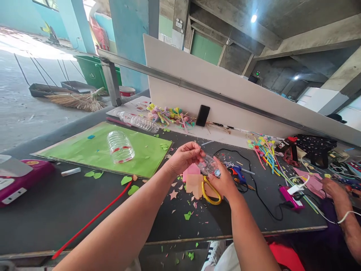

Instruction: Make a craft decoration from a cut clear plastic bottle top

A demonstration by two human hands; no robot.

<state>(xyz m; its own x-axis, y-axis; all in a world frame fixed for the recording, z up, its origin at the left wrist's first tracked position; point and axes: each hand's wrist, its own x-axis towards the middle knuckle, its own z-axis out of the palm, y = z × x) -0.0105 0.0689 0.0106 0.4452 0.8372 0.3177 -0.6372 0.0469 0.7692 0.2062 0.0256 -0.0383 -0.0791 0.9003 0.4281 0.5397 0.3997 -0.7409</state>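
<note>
Between my two hands is a clear plastic bottle piece (208, 165), held above the table. My right hand (224, 180) grips its near side, with a small light-blue part showing by the fingers. The fingertips of my left hand (188, 155) are pinched at its far left edge. Just below my right hand lie yellow-handled scissors (211, 191) on peach sheets (194, 185), beside a pink sheet (190, 172). A blue glue gun (239, 175) rests to the right of that hand. A cut star (173, 194) lies among scraps in front of my left hand.
A green sheet (141, 150) bears a cut clear bottle (120, 146); another bottle (141, 122) lies behind. Fuzzy craft stems (266, 154), a phone (202, 115), a black cable (255, 188) and a magenta power strip (291, 198) are around. Another person's hand (335, 187) is at right.
</note>
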